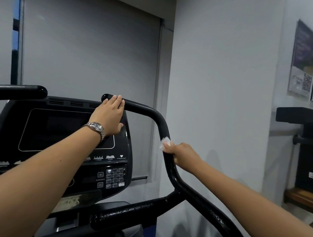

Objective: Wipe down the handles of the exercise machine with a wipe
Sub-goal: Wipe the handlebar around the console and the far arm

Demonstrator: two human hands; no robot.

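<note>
The step in hand looks like wiping the curved right handle (152, 116) of the exercise machine. To do it well, the white wipe (164, 142) should wrap as much of the tube as it can and slide along the bend with steady pressure and a slight twist, so the far side, hidden from here, gets covered too. The right hand (182, 155) has its fingers curled round the descending stretch of the bar, thumb pressing the wipe against it. The wipe bunches out at the hand's 10 o'clock. The left hand (110, 116), wearing a wristwatch (96, 128), lies at about 10 o'clock from the wipe. Its fingers are straight and together over the handle's top near the tip, apparently steadying rather than gripping. Whether the left handle (17, 91), at 11 o'clock of the console (60, 131), is already wiped cannot be told.
</note>
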